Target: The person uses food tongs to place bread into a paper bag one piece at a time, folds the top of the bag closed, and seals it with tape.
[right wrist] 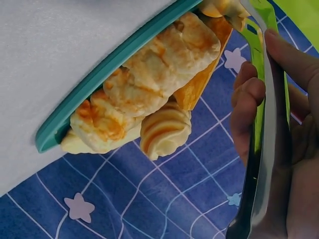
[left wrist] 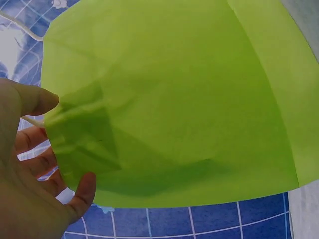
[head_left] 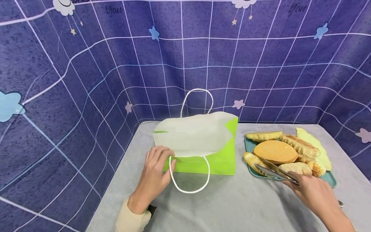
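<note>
A bright green paper bag (head_left: 203,165) with a white inside and white cord handles stands with its mouth open towards me. My left hand (head_left: 157,167) holds its front left rim, fingers over the edge and thumb on the green face (left wrist: 174,109). My right hand (head_left: 314,193) grips metal tongs (head_left: 279,175), seen close up as tongs (right wrist: 271,134) in the right wrist view. The tong tips are at a small browned bread roll (head_left: 255,162) on the front left of a teal tray (head_left: 330,178); whether they pinch it I cannot tell.
Several other breads share the tray: a smooth orange oval bun (head_left: 275,151), a ridged browned loaf (head_left: 301,146), a pale long roll (head_left: 263,136) and a flat pale yellow piece (head_left: 316,145). A small shiny metal end (head_left: 341,203) shows by my right wrist. Blue grid-patterned curtain (head_left: 197,51) surrounds the grey table (head_left: 220,206).
</note>
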A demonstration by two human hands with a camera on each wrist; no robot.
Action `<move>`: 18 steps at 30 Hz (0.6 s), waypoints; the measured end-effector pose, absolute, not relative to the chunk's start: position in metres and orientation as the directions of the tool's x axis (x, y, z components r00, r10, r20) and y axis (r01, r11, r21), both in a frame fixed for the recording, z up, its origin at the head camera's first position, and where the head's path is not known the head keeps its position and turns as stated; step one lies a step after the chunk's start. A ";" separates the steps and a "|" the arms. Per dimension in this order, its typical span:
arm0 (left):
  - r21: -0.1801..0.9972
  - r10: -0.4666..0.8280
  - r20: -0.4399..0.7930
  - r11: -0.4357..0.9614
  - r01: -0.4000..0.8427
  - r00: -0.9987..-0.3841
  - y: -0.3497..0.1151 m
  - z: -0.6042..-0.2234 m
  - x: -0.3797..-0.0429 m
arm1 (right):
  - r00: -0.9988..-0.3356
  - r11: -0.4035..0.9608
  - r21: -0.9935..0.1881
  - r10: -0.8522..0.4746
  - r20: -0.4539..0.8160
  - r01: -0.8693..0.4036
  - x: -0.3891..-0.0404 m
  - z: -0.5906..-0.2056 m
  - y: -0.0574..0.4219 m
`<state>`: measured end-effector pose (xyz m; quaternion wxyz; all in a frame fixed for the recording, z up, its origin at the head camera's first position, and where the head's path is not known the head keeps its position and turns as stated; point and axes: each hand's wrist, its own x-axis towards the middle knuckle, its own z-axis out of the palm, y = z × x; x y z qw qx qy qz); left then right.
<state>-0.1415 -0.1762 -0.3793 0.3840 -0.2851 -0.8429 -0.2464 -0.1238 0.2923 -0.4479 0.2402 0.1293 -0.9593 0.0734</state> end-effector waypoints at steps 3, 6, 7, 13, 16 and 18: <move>0.204 0.284 0.785 0.720 0.664 -0.550 -0.178 -0.381 -0.142 | -0.840 0.954 -0.079 -0.215 0.498 -0.290 -0.123 -0.447 0.292; 0.211 0.280 0.784 0.720 0.661 -0.555 -0.179 -0.382 -0.143 | -0.842 0.952 -0.092 -0.210 0.497 -0.291 -0.121 -0.445 0.292; 0.211 0.280 0.784 0.720 0.661 -0.555 -0.179 -0.382 -0.143 | -0.844 0.953 -0.097 -0.203 0.496 -0.287 -0.120 -0.445 0.291; 0.206 0.281 0.790 0.716 0.667 -0.545 -0.179 -0.383 -0.144 | -0.853 0.957 -0.152 -0.138 0.503 -0.245 -0.114 -0.438 0.288; 0.204 0.281 0.791 0.715 0.668 -0.543 -0.178 -0.382 -0.143 | -0.820 0.949 -0.173 -0.127 0.559 -0.265 -0.109 -0.431 0.287; 0.202 0.284 0.792 0.714 0.670 -0.541 -0.177 -0.382 -0.143 | -0.783 0.943 -0.163 -0.137 0.606 -0.291 -0.105 -0.425 0.285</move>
